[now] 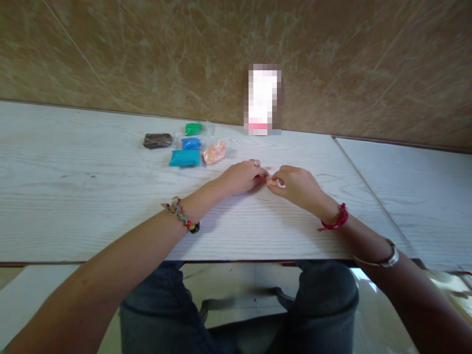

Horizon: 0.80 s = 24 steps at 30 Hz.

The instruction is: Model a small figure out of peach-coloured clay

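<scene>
Here's peach clay (pixel 272 182) pinched between the right hand's (pixel 297 189) fingers (pixel 277 178).

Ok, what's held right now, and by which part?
A small peach piece of clay, by its ends: left hand at one, right hand's thumb and fingertip at the other.

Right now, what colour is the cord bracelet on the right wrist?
Red; the cord bracelet shows best in the head view.
</scene>
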Tool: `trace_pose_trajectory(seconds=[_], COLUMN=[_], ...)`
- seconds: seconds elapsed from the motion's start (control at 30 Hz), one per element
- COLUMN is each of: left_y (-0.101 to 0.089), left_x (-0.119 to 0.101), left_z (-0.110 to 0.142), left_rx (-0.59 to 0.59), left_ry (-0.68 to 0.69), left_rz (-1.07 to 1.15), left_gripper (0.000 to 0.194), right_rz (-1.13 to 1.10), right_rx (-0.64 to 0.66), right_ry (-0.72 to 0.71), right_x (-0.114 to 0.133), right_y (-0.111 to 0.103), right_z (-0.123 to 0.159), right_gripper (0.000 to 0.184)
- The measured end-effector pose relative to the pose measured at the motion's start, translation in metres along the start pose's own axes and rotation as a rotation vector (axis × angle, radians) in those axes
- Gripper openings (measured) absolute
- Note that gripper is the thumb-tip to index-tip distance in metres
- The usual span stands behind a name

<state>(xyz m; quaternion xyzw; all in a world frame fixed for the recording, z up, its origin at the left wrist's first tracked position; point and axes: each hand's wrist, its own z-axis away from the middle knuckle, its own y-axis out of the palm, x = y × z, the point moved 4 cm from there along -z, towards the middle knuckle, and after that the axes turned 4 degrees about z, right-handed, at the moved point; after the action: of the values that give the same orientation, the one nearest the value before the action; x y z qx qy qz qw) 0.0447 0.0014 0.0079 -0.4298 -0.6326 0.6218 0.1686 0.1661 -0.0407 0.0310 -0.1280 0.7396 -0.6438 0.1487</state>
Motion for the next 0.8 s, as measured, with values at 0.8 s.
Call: trace_pose_trajectory(seconds=[0.8], left_y=[-0.0034], left_x=[-0.0075], left_z=[0.0009], left_rx=[-0.002], left_ry=[-0.003], left_rz=[-0.192], left_gripper=[0.031], right_rz=[-0.067], right_rx=[-0.025], right_ry=[-0.006], right_x=[-0.0036], right_y=[0.0043], right_z=[-0.0009], right_gripper=[0.025])
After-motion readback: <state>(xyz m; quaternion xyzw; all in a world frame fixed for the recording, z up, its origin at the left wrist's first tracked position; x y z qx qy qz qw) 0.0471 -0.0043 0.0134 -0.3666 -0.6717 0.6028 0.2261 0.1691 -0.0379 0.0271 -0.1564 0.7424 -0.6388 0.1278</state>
